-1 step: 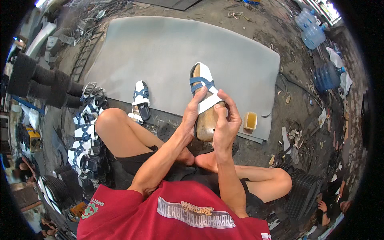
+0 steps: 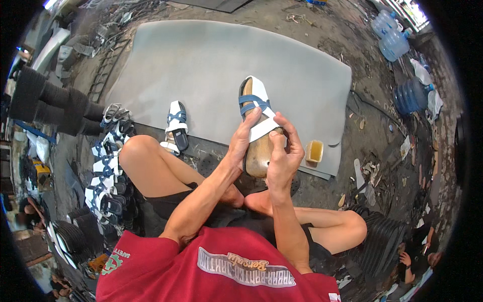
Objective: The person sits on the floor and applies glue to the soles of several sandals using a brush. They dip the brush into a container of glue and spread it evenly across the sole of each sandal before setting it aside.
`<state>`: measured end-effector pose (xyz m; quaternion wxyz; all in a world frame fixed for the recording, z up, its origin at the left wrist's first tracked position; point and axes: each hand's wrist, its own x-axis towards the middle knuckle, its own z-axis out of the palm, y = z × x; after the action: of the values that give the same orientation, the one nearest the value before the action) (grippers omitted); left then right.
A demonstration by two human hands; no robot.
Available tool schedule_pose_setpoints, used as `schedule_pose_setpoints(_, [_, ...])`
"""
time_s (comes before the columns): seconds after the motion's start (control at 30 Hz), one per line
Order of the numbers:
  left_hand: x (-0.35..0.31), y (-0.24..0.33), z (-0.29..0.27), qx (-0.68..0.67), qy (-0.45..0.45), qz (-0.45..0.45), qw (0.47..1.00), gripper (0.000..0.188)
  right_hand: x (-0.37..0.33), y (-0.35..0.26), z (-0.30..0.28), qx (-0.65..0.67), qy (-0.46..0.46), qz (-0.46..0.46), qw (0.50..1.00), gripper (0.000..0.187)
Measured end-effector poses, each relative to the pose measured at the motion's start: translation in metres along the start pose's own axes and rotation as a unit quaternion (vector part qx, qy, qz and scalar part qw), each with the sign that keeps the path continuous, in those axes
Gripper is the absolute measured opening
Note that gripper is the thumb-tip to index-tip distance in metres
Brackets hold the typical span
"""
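Both hands hold a sandal (image 2: 260, 132) with white and blue straps fitted over a wooden shoe last (image 2: 257, 158). My left hand (image 2: 241, 143) wraps its left side, the thumb pressed on the straps. From the right, my right hand (image 2: 286, 156) grips near the lower white strap (image 2: 262, 131), thumb and fingers closed about that strap's end. The sole's underside is hidden. A second white and blue sandal (image 2: 177, 126) with a dark footbed lies to the left, partly on the edge of a grey sheet (image 2: 211, 65).
Right of my hands stands a small tub of yellowish stuff (image 2: 315, 151). Several finished-looking sandals (image 2: 108, 171) line up beside my left knee. Stacked dark soles (image 2: 377, 241) sit by my right knee. Large blue water bottles (image 2: 394, 45) lie at the far right; scraps litter the ground.
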<state>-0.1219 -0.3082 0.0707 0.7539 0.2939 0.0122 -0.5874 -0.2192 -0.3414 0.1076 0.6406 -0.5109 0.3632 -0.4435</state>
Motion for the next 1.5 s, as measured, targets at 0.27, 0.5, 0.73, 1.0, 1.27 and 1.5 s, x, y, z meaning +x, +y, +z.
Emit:
schedule_pose_setpoints(0.27, [0.002,0.001,0.014,0.045,0.033,0.026,0.998,0.045,0.021,0.030,-0.028,0.076,0.026,0.042,0.996,0.027])
schedule_pose_setpoints(0.5, [-0.016,0.007,0.017,0.285,-0.095,0.120,0.946,0.115,0.007,0.037,-0.095,0.352,0.009,0.288,0.891,0.053])
schedule_pose_setpoints(0.73, [0.033,-0.062,0.003,0.184,-0.170,-0.015,0.968,0.086,-0.035,0.057,-0.101,0.464,0.038,0.363,0.807,0.040])
schedule_pose_setpoints(1.0, [-0.002,-0.040,-0.070,0.058,-0.219,-0.143,0.964,0.074,-0.136,-0.005,-0.149,-0.170,0.058,0.030,0.983,0.023])
schedule_pose_setpoints(1.27, [-0.013,0.007,-0.065,0.021,-0.122,-0.145,0.982,0.058,-0.304,-0.057,-0.344,0.001,0.236,0.192,0.952,0.020])
schedule_pose_setpoints(1.5, [-0.016,-0.015,-0.045,-0.005,-0.132,-0.180,0.975,0.066,-0.333,0.198,-0.387,-0.524,0.399,0.258,0.707,0.065])
